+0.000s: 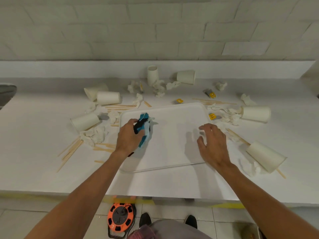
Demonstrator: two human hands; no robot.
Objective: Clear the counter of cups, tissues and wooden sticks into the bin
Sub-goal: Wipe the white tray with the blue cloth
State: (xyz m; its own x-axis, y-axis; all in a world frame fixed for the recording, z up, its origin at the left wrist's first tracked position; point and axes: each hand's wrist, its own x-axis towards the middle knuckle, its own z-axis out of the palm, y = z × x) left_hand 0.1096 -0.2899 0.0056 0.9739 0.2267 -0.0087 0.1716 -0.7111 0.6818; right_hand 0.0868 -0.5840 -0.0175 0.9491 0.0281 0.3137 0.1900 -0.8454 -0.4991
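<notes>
My left hand (pixel 128 137) grips a blue, black and white bundle of crumpled material (pixel 143 130) over the left part of a white tray (pixel 172 109). My right hand (pixel 213 144) hovers over the tray's right side, fingers spread and holding nothing. Several white paper cups lie tipped around the tray, such as one cup (pixel 85 121) at the left and another cup (pixel 265 156) at the right. Crumpled tissues (pixel 94 134) and wooden sticks (pixel 71 150) are scattered over the white counter (pixel 34 144). No bin shows clearly.
Small yellow sachets (pixel 212 116) lie near the tray. A white brick wall rises behind the counter. An orange cable reel (pixel 120 217) stands on the tiled floor below the counter edge, beside my shoes.
</notes>
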